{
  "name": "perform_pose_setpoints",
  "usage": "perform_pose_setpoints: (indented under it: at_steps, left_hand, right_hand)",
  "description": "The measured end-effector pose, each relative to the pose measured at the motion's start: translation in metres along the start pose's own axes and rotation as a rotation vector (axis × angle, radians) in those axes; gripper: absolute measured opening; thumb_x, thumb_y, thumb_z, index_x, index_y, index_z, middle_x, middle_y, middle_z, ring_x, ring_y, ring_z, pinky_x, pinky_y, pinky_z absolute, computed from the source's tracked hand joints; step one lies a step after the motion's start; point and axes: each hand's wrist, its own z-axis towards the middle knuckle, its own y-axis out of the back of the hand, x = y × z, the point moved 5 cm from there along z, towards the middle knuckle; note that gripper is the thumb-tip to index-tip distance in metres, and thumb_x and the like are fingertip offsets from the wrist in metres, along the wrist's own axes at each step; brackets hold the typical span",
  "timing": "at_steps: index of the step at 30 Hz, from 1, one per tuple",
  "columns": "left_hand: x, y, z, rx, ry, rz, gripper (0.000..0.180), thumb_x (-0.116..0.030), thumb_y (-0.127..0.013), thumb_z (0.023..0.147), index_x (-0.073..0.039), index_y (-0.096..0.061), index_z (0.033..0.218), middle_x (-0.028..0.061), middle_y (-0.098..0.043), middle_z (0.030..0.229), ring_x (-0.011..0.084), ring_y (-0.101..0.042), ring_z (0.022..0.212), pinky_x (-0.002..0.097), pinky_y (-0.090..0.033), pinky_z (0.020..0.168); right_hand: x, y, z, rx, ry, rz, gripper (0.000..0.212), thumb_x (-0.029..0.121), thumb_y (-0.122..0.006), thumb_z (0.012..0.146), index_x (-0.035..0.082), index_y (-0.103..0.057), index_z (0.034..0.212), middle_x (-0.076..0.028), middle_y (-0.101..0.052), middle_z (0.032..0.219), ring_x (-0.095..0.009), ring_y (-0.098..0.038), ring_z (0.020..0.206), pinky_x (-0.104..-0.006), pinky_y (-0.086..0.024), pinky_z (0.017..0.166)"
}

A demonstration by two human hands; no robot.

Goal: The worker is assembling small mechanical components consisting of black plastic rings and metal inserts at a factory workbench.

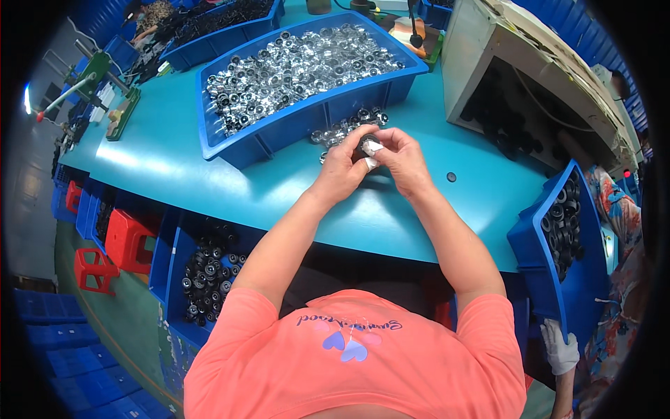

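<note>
Over the teal table, my left hand [343, 167] and my right hand [407, 162] meet, fingers curled round a small dark round part [364, 142]. White wrapping covers both thumb tips and hides some of the part. Just beyond my fingers lies a small pile of clear and black wheel-like parts [342, 130]. Behind it, a large blue bin [262, 136] is heaped with shiny parts of the same look [300, 70]. To the right of my right hand, one small black disc [451, 177] rests on the table.
A blue bin [527, 234] of black rings stands at the table's right edge, near a co-worker's gloved hand [560, 347]. Below left, another bin [179, 241] holds black wheels. An open-fronted box [457, 63] stands back right, a green hand press [124, 115] far left, red stools [130, 241] beneath.
</note>
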Motion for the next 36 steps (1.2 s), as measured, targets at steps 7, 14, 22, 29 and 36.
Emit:
perform_pose_setpoints:
  at_steps: [7, 14, 22, 29, 36]
  left_hand:
    - [-0.011, -0.001, -0.004, -0.085, -0.092, 0.192, 0.053, 0.001, -0.066, 0.091, -0.005, -0.052, 0.141, 0.0096, -0.069, 0.113, 0.0161, -0.068, 0.098, 0.0312, -0.055, 0.084]
    - [-0.013, 0.005, 0.002, -0.017, 0.044, -0.279, 0.052, -0.003, -0.07, 0.09, -0.006, -0.053, 0.14, 0.0031, -0.067, 0.11, 0.0112, -0.065, 0.089, 0.0264, -0.056, 0.073]
    - [-0.013, 0.004, 0.003, -0.061, -0.028, -0.318, 0.051, -0.001, -0.076, 0.086, -0.005, -0.056, 0.133, 0.0043, -0.068, 0.115, 0.0134, -0.068, 0.1, 0.0271, -0.058, 0.081]
    - [-0.013, 0.004, -0.002, -0.119, -0.083, -0.219, 0.048, 0.002, -0.078, 0.083, -0.006, -0.058, 0.126, 0.0052, -0.068, 0.114, 0.0131, -0.067, 0.104, 0.028, -0.059, 0.086]
    - [-0.035, 0.008, -0.01, -0.242, -0.107, 0.178, 0.05, -0.012, -0.083, 0.078, -0.005, -0.06, 0.122, 0.0044, -0.066, 0.106, 0.0137, -0.066, 0.097, 0.0281, -0.055, 0.084]
  right_hand:
    - [0.002, -0.001, -0.001, 0.019, 0.063, -0.044, 0.025, 0.003, -0.073, 0.085, -0.001, -0.067, 0.108, -0.005, -0.07, 0.097, -0.012, -0.066, 0.085, -0.0276, -0.054, 0.075]
    - [0.009, 0.002, 0.0, 0.142, -0.17, 0.232, 0.031, 0.02, -0.067, 0.1, 0.0, -0.065, 0.123, -0.007, -0.072, 0.104, -0.014, -0.07, 0.086, -0.0288, -0.058, 0.076]
    - [0.012, 0.001, -0.001, 0.154, -0.175, 0.269, 0.031, 0.016, -0.062, 0.1, -0.001, -0.064, 0.126, -0.007, -0.072, 0.102, -0.013, -0.069, 0.083, -0.0263, -0.058, 0.071]
    - [0.008, -0.001, -0.003, 0.148, -0.18, 0.235, 0.03, 0.016, -0.064, 0.099, 0.001, -0.066, 0.125, -0.006, -0.072, 0.105, -0.012, -0.069, 0.086, -0.0266, -0.057, 0.074]
    - [0.018, 0.004, 0.0, 0.182, -0.035, 0.053, 0.03, 0.014, -0.064, 0.097, 0.0, -0.066, 0.124, -0.006, -0.071, 0.103, -0.01, -0.065, 0.081, -0.0256, -0.054, 0.072]
